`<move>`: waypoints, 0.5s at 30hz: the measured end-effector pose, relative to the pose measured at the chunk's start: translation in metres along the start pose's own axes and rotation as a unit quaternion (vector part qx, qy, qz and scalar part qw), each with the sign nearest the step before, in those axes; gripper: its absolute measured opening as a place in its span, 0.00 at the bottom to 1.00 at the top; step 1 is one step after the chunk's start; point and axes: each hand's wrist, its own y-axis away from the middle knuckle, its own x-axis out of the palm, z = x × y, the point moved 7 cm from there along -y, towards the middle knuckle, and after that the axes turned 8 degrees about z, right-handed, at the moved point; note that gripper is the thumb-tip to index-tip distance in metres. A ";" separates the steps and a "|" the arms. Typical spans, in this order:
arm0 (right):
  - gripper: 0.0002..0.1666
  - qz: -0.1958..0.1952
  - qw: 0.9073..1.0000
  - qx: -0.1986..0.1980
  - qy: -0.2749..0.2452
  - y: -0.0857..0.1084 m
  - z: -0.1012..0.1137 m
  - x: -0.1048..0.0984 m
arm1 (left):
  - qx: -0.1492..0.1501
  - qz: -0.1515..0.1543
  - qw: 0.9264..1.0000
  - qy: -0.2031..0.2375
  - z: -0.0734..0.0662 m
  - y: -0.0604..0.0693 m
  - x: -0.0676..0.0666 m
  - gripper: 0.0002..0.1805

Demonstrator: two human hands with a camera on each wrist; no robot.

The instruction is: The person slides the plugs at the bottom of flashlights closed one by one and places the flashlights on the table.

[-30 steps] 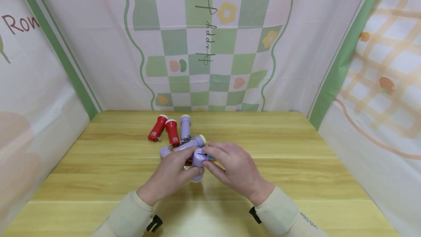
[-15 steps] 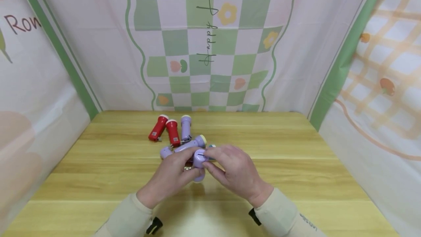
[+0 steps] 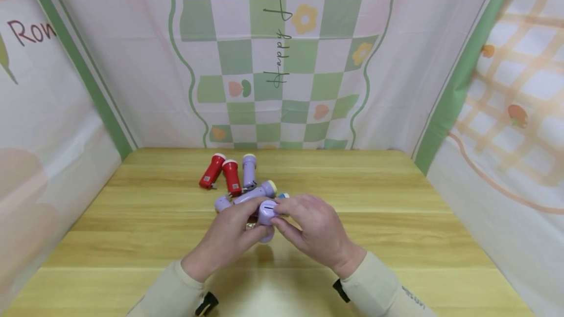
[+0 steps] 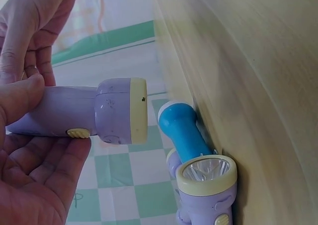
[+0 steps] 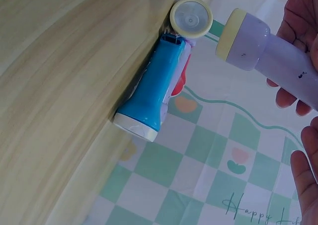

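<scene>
A purple flashlight (image 4: 72,111) with a cream rim is held off the table, its slotted tail end facing up in the head view. My left hand (image 3: 229,234) grips its body, thumb on one side and fingers on the other, near the yellow switch (image 4: 78,133). At the tail end, thumb and fingers of my right hand (image 3: 315,229) pinch the edge beside the dark slot (image 3: 270,208). The right wrist view shows the flashlight's head (image 5: 243,38) pointing away from both palms; the right fingertips are partly cut off there.
Two red flashlights (image 3: 231,177) and a purple one (image 3: 248,170) lie at the back left on the wooden table (image 3: 396,219). Closer in are another purple flashlight (image 3: 260,192) and a blue flashlight (image 5: 149,81), partly behind my hands. A cream-rimmed purple flashlight (image 4: 206,185) stands lens up.
My right fingertips have shifted slightly at the tail end, and the dark slot looks shorter. A bit more of the blue flashlight shows beyond my right hand. My left hand keeps its grip.
</scene>
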 end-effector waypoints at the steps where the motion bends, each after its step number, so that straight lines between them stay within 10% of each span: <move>1: 0.14 -0.002 1.000 -0.003 -0.001 0.000 0.000 0.000 | 0.001 -0.001 1.000 -0.004 -0.001 0.000 0.000 0.19; 15: 0.13 -0.014 0.999 -0.016 -0.039 -0.001 0.003 -0.004 | 0.006 -0.001 1.000 -0.015 -0.008 0.005 -0.001 0.20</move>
